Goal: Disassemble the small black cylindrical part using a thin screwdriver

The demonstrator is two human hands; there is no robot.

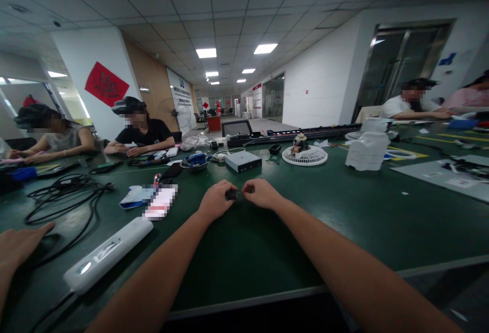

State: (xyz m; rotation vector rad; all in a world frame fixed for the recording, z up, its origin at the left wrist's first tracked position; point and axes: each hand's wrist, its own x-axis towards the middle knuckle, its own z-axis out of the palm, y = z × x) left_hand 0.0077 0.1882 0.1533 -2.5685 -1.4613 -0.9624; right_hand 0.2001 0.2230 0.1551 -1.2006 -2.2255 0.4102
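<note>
My left hand is closed around a small dark cylindrical part, whose end pokes out between thumb and fingers. A thin pin or wire seems to stick out of it toward the right, too small to make out. Close beside that end, my right hand is pinched shut, with its fingertips turned to the part. Whatever lies between those fingertips is hidden. Both hands are low over the green table. Just beyond them sits a grey box-shaped drive.
A white power strip, black cables and another person's hand are at left. A phone lies near a blue-white cloth. Beyond are a white fan grille and white plastic housing. Several people sit around.
</note>
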